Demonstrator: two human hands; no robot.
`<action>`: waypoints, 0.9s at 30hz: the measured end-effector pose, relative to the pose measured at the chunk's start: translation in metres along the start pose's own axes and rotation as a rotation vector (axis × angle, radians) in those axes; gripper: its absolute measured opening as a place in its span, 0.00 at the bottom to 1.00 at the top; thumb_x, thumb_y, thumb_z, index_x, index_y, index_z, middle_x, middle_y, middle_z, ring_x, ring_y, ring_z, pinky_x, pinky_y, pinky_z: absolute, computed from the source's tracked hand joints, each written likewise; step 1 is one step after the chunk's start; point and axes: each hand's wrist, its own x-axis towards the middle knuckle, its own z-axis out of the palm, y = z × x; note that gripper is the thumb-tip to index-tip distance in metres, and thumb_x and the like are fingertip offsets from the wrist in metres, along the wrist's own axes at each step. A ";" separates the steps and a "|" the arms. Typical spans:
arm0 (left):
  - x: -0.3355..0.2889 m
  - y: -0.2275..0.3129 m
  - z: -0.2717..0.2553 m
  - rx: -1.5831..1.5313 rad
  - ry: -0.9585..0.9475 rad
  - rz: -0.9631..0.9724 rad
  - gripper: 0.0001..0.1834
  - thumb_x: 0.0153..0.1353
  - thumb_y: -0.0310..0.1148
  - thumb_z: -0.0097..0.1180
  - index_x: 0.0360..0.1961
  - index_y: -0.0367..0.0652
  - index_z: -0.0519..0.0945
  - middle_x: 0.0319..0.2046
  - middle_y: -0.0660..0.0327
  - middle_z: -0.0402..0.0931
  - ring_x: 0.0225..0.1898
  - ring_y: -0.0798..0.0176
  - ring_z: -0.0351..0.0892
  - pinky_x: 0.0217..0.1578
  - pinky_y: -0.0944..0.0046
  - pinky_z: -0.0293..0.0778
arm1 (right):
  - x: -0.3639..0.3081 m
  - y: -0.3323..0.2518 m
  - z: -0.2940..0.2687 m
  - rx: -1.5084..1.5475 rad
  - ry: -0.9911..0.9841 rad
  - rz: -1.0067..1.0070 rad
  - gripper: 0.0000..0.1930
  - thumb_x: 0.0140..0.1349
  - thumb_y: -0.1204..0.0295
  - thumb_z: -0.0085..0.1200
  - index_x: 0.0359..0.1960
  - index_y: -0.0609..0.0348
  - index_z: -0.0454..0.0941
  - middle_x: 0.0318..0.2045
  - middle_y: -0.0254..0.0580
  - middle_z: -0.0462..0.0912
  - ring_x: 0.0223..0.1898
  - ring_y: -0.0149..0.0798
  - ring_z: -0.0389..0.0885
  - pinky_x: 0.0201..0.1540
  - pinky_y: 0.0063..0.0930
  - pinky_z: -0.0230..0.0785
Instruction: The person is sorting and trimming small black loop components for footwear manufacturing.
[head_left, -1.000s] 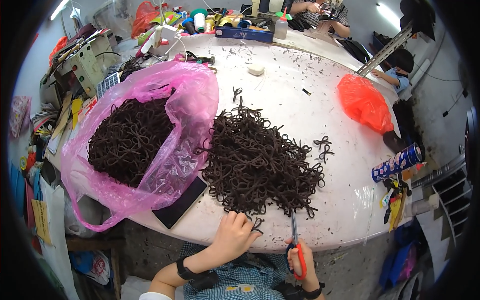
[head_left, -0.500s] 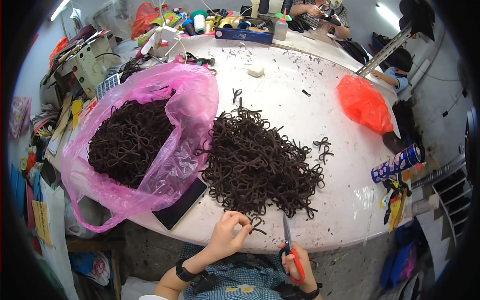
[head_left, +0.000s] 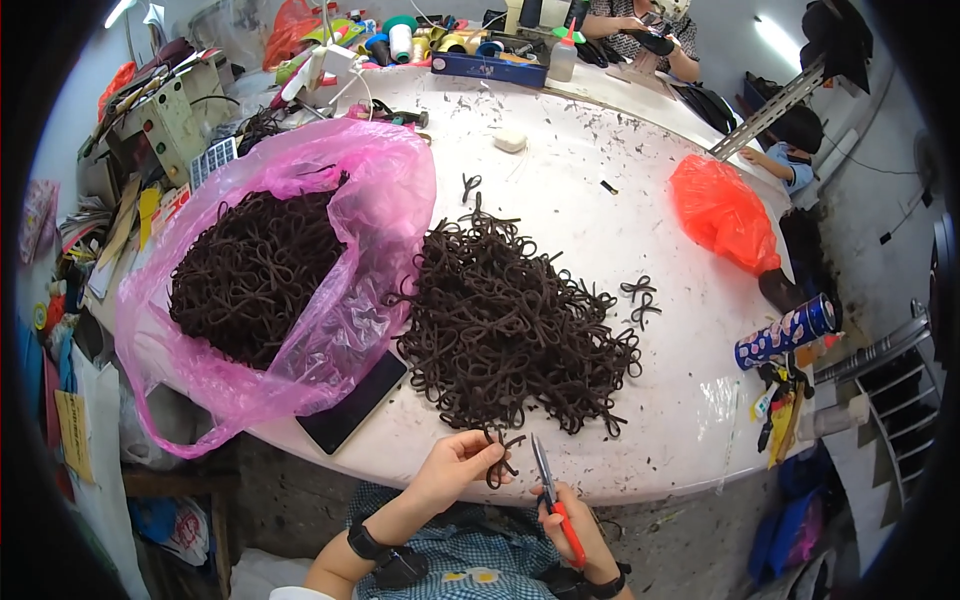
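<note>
Near the table's front edge, my left hand (head_left: 452, 470) pinches a small dark-brown cord bow (head_left: 496, 474) between thumb and fingertips; the cord ends stick out. To its right, my right hand (head_left: 580, 525) grips red-handled scissors (head_left: 544, 470). Their blades point up toward the pile and look nearly closed, a little apart from the bow's ends. Just beyond both hands lies a large heap of similar brown cord bows (head_left: 515, 330). On the left, a pink plastic bag (head_left: 385, 205) lies open, with more brown bows (head_left: 255, 280) inside.
A dark phone (head_left: 355, 405) lies by the bag. Several loose bows (head_left: 640, 298) sit right of the heap. A red bag (head_left: 722, 215) and blue patterned can (head_left: 788, 332) are at the right. Thread spools fill a blue tray (head_left: 490, 68) at the back, where another person (head_left: 640, 30) works.
My right hand has brought the scissors left, nearer my left hand. The bow has turned between my left fingers, its ends now pointing differently. The whole view has shifted slightly.
</note>
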 end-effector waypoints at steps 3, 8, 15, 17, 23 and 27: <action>-0.002 0.003 0.004 0.005 0.053 -0.030 0.09 0.56 0.30 0.48 0.32 0.33 0.72 0.27 0.61 0.72 0.27 0.70 0.74 0.30 0.72 0.71 | 0.000 0.007 0.000 -0.101 -0.026 -0.023 0.27 0.55 0.48 0.42 0.40 0.63 0.67 0.15 0.33 0.65 0.17 0.28 0.65 0.22 0.20 0.60; -0.007 0.003 0.011 0.016 0.056 0.018 0.08 0.55 0.29 0.49 0.30 0.33 0.72 0.24 0.62 0.72 0.26 0.71 0.74 0.28 0.74 0.70 | 0.001 0.004 0.004 -0.174 0.019 -0.075 0.28 0.54 0.45 0.39 0.39 0.62 0.67 0.16 0.31 0.66 0.17 0.24 0.64 0.22 0.17 0.57; -0.009 -0.003 0.020 -0.003 0.052 0.023 0.07 0.55 0.28 0.49 0.31 0.34 0.71 0.24 0.62 0.73 0.26 0.72 0.74 0.28 0.75 0.70 | 0.002 0.007 0.009 -0.103 0.073 -0.058 0.27 0.54 0.48 0.42 0.40 0.63 0.67 0.12 0.33 0.64 0.16 0.29 0.65 0.21 0.21 0.59; -0.009 -0.005 0.023 0.001 0.035 0.005 0.07 0.55 0.27 0.49 0.33 0.33 0.71 0.25 0.61 0.73 0.26 0.72 0.74 0.28 0.75 0.70 | 0.000 0.009 0.010 -0.099 0.093 -0.059 0.27 0.54 0.47 0.42 0.40 0.63 0.67 0.12 0.33 0.64 0.16 0.29 0.65 0.21 0.21 0.59; -0.008 -0.008 0.027 -0.022 0.035 0.011 0.06 0.55 0.27 0.48 0.32 0.34 0.70 0.25 0.61 0.73 0.25 0.73 0.74 0.27 0.76 0.70 | -0.001 0.006 0.007 -0.155 0.086 -0.056 0.29 0.54 0.45 0.38 0.38 0.64 0.65 0.16 0.34 0.68 0.17 0.27 0.68 0.21 0.19 0.60; -0.007 -0.008 0.026 -0.012 0.053 0.024 0.06 0.55 0.26 0.48 0.31 0.34 0.71 0.25 0.62 0.73 0.26 0.73 0.74 0.27 0.76 0.70 | -0.001 0.004 0.005 -0.151 0.064 -0.036 0.29 0.54 0.46 0.39 0.38 0.64 0.65 0.17 0.34 0.69 0.18 0.27 0.68 0.22 0.19 0.60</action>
